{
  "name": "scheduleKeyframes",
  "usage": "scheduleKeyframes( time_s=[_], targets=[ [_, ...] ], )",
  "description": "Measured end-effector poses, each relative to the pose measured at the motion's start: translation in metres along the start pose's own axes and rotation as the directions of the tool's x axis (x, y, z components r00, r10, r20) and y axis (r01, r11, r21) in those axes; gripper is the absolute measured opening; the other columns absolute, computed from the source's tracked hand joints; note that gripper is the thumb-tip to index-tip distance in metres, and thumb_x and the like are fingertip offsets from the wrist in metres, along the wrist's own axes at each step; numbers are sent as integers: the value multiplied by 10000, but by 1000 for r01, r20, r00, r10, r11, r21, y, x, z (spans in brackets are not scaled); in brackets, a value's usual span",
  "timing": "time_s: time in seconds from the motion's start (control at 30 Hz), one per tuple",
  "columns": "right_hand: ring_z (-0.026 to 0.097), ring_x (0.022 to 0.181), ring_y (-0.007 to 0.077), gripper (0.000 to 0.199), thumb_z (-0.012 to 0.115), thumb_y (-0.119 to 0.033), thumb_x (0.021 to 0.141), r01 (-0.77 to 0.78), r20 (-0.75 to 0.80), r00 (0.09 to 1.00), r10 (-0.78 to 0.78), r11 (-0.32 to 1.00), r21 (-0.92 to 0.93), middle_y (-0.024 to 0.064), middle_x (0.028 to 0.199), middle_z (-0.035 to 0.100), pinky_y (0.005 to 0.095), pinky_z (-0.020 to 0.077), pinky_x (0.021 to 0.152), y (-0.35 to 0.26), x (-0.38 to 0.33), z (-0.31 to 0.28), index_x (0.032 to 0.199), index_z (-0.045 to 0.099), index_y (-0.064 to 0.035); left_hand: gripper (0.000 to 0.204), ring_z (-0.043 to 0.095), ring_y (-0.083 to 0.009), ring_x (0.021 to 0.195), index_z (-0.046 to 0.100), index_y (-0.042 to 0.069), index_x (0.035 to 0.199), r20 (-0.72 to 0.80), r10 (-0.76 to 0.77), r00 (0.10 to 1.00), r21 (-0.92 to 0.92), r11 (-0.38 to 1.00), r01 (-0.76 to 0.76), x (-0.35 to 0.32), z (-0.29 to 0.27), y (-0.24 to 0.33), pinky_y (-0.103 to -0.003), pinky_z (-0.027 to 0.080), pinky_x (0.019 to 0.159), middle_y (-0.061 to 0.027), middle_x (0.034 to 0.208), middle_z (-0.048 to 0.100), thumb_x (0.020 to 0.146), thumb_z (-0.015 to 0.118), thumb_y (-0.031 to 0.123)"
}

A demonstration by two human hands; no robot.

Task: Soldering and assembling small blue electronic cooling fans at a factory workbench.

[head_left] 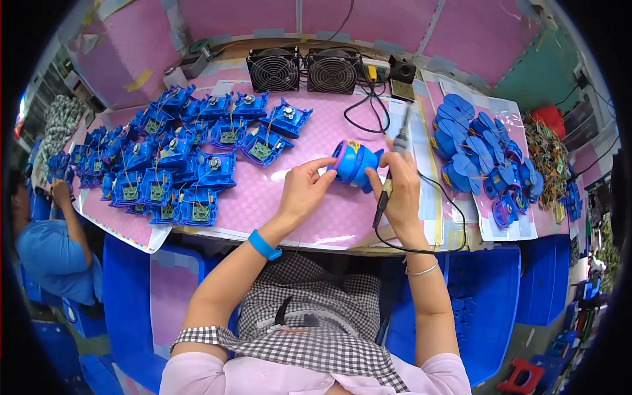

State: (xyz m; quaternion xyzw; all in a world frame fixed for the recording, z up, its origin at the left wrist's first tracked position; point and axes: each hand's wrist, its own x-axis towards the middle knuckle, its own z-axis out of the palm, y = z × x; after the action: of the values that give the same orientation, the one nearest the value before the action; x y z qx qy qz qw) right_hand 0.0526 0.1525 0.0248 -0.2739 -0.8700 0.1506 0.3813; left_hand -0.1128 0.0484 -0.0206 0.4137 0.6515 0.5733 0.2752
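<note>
A blue plastic housing (355,163) with a pink rim and a yellow mark on its side is held up over the pink work mat (309,135), just in front of the two black fans (273,69). The left hand (304,189) grips the housing's left side, fingers curled around the pink rim. The right hand (401,187) touches the housing's right side with its fingertips while also clasping a soldering iron (393,172), whose tip points up and away past the housing and whose black cord (454,230) loops down to the right. A blue wristband (264,245) sits on the left wrist.

Left of the housing lies a crowd of open blue assemblies (171,161) with small green circuit boards, too many and too overlapped to count exactly. Right of it, a heap of closed blue shells (484,158) rests on white paper, likewise uncountable. Far left of the housing, another person in a blue shirt (49,253) is working.
</note>
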Motion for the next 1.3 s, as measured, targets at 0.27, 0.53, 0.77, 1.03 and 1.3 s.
scheduleKeyframes(
  time_s=[0.27,0.53,0.77,1.03,1.3],
  targets=[
    [570,719,357,399,814,-197,705,142,292,943,-162,986,90,165,803,583,396,441,627,-2,46,9,846,478,-33,247,633,-139,702,691,-13,1040,-54,-61,997,104,992,66,25,12,-6,-286,497,633,-104,849,705,851,670,146],
    [499,565,227,134,603,-22,749,5,-47,999,2,990,143,102,643,419,347,396,529,-16,33,4,808,483,-32,184,647,-399,839,700,23,893,20,112,993,338,935,-112,47,25,-21,-461,509,759,-232,884,665,761,702,152],
    [615,1063,272,188,542,59,862,-72,-263,958,111,985,155,77,747,422,320,440,825,-15,-26,-5,797,384,-19,227,632,-332,843,664,-16,977,-296,299,907,201,948,-247,34,-3,6,-383,502,775,-202,885,657,858,628,174],
    [598,574,264,176,718,-46,772,-19,-235,971,37,997,78,104,765,667,347,460,536,-54,-68,43,761,542,-51,160,544,-222,575,674,10,738,-256,174,951,474,880,-33,-106,-65,8,-324,426,541,-112,662,577,797,732,146],
    [596,692,164,180,601,94,744,54,111,990,-90,954,293,110,825,661,278,458,619,26,9,16,814,492,-31,291,583,-316,590,664,-2,682,-141,174,975,536,841,-72,-82,-14,12,-415,448,554,-151,667,588,756,760,262]
  ],
)
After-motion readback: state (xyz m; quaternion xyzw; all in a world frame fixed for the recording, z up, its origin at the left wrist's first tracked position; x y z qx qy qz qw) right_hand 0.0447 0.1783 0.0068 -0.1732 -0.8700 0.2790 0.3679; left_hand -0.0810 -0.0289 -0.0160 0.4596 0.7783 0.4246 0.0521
